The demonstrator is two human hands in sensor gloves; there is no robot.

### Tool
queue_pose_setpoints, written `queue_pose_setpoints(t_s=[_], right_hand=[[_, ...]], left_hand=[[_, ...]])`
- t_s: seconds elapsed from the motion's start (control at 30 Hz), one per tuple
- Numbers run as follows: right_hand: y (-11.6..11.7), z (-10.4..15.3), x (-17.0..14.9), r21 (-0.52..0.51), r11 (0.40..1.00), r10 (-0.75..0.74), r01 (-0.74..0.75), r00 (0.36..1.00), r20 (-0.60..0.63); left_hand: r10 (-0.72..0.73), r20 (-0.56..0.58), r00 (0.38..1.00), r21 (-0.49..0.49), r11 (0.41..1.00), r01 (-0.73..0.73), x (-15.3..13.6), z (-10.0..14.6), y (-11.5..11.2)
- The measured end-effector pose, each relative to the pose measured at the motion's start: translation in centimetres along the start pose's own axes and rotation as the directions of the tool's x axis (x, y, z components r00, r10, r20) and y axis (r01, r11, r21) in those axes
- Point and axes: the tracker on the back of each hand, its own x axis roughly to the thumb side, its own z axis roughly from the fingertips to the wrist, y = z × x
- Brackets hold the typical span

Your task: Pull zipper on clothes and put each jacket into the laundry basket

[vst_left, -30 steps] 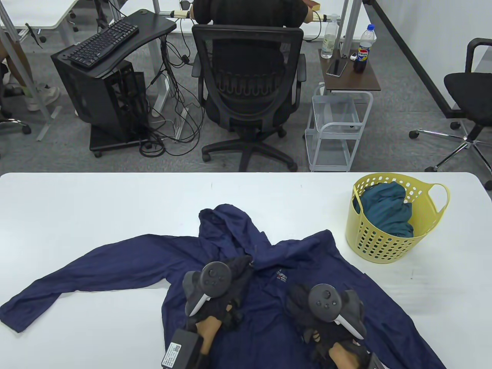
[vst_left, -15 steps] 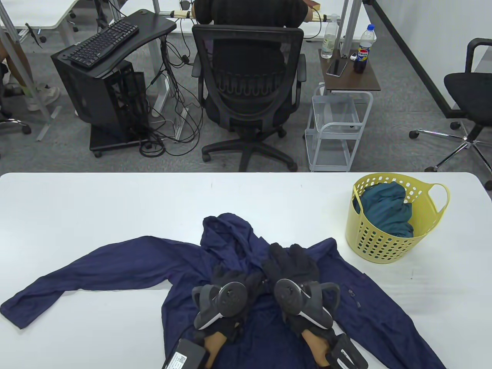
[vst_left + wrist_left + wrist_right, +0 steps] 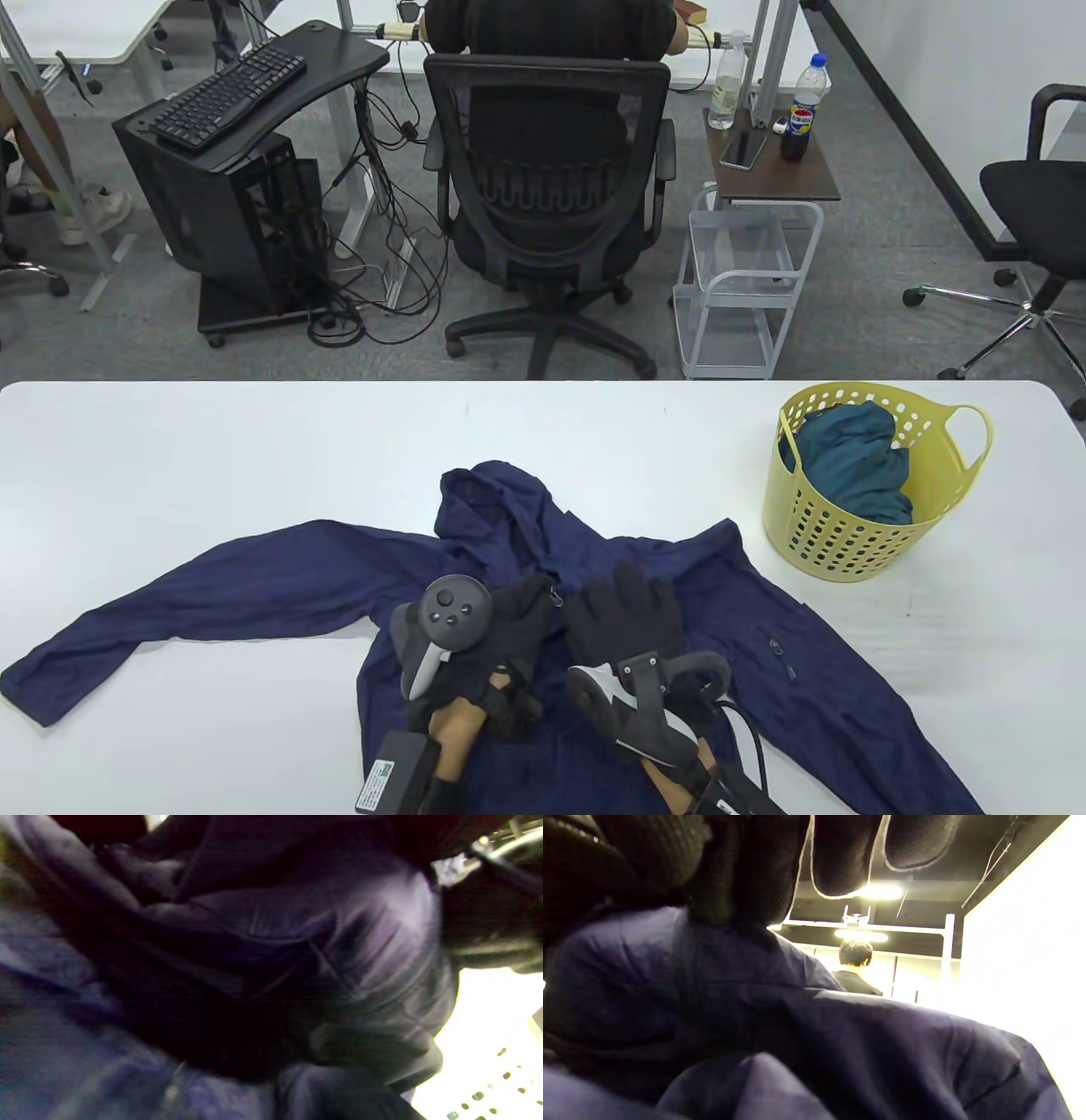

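A navy hooded jacket (image 3: pixel 280 577) lies spread front-up on the white table (image 3: pixel 212 441), hood pointing away from me. My left hand (image 3: pixel 522 607) is curled into the fabric at the collar, right beside the small zipper pull (image 3: pixel 556 597). The left wrist view shows only dark, bunched jacket cloth (image 3: pixel 373 942). My right hand (image 3: pixel 632 611) lies flat on the chest just right of the zipper line, fingers straight and spread. In the right wrist view its fingers (image 3: pixel 840 853) hang above the jacket (image 3: pixel 840 1048). The yellow laundry basket (image 3: pixel 836 543) stands at the right with a teal garment (image 3: pixel 853 467) inside.
The jacket's left sleeve reaches far left and its right sleeve runs off toward the bottom right. Beyond the table's far edge a person sits in a black office chair (image 3: pixel 547 170). A wire cart (image 3: pixel 738 289) stands on the floor behind the basket.
My right hand came from the lower right chest to the middle, then drew back slightly toward me. My left hand rolled so that its tracker faces up. The hood shifted a little left.
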Motion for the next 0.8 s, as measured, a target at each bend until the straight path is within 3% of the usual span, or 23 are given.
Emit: queue_pose_setpoints(t_s=[0.33, 0.5, 0.8], right_hand=[[1.4, -0.6, -0.5, 0.071, 0.997, 0.002, 0.000, 1.000, -0.031], [1.5, -0.4, 0.0, 0.079, 0.997, 0.020, -0.020, 1.000, -0.011], [1.5, -0.5, -0.1, 0.108, 0.994, 0.016, -0.013, 1.000, -0.027]], left_hand=[[0.000, -0.010, 1.000, -0.052, 0.999, 0.000, -0.6, -0.8, -0.1], [-0.103, -0.010, 0.995, 0.000, 0.995, 0.103, -0.1, -0.9, -0.2], [0.126, -0.037, 0.991, -0.024, 0.992, -0.127, -0.9, -0.4, 0.1]])
